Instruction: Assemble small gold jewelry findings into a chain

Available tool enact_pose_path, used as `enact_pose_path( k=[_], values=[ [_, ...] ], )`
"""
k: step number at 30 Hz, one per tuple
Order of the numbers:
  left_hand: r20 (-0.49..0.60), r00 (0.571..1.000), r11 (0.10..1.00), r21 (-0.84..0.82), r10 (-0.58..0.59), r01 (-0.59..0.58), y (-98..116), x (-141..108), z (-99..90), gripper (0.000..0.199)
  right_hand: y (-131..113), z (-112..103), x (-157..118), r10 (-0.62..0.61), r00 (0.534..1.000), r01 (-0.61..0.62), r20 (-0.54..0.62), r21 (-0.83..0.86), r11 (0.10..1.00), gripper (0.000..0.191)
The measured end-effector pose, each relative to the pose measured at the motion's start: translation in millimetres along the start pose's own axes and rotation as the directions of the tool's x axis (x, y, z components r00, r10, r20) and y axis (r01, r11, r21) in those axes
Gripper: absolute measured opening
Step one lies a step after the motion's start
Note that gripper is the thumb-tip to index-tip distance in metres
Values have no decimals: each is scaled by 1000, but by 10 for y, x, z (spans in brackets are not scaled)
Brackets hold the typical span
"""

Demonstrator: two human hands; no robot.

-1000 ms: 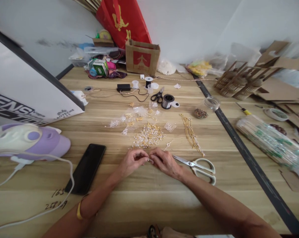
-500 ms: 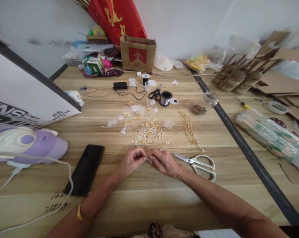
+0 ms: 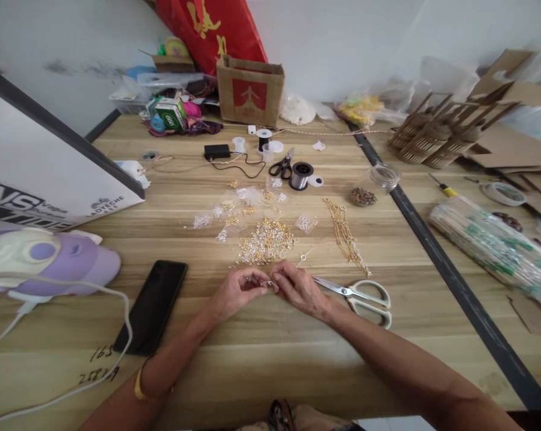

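My left hand (image 3: 238,292) and my right hand (image 3: 300,290) meet above the wooden table, just in front of a pile of small gold and silver beads (image 3: 268,239). Between their pinched fingertips is a short silver beaded strand (image 3: 270,284), which both hands hold; its details are too small to tell. Beside my right hand lie white-handled scissors (image 3: 358,296). Gold chains (image 3: 343,236) rest farther right of the pile. A small ring-shaped piece (image 3: 303,258) lies just beyond my right hand.
A black phone (image 3: 152,306) and a purple-and-white device (image 3: 50,260) with a cable are at the left. Behind the beads are black scissors (image 3: 281,167) and a wire spool (image 3: 301,175). A clear jar (image 3: 380,179) and bagged sticks (image 3: 490,239) are at the right.
My fingertips have moved slightly apart, and more of the silver strand shows between them. My right hand has shifted a little to the right.
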State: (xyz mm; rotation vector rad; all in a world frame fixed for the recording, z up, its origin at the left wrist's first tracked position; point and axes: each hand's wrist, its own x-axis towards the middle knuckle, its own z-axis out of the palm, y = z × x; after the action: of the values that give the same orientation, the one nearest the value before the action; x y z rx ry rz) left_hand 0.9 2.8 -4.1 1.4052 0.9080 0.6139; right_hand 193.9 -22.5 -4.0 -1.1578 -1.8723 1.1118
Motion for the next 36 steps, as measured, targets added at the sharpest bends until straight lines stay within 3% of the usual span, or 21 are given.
enact_pose_path(
  k=[5,12,19,27,36],
  values=[
    [-4,1000,998,69,4,-3,-11,-15,17,13,10,18,0,-6,1000,6,-1,32,999,18],
    [-60,982,948,278,177,-154,-51,-31,47,10,15,25,4,-5,1000,5,-4,51,999,16],
    [-101,965,906,378,244,-190,-43,-36,45,8,8,26,23,7,1000,-8,6,69,998,17],
    [-75,983,932,338,165,-131,74,-43,10,18,18,29,45,46,999,-47,13,81,996,18],
    [-44,998,968,250,51,-38,13,-45,-38,24,29,35,24,52,999,-53,17,81,995,19]
  ],
)
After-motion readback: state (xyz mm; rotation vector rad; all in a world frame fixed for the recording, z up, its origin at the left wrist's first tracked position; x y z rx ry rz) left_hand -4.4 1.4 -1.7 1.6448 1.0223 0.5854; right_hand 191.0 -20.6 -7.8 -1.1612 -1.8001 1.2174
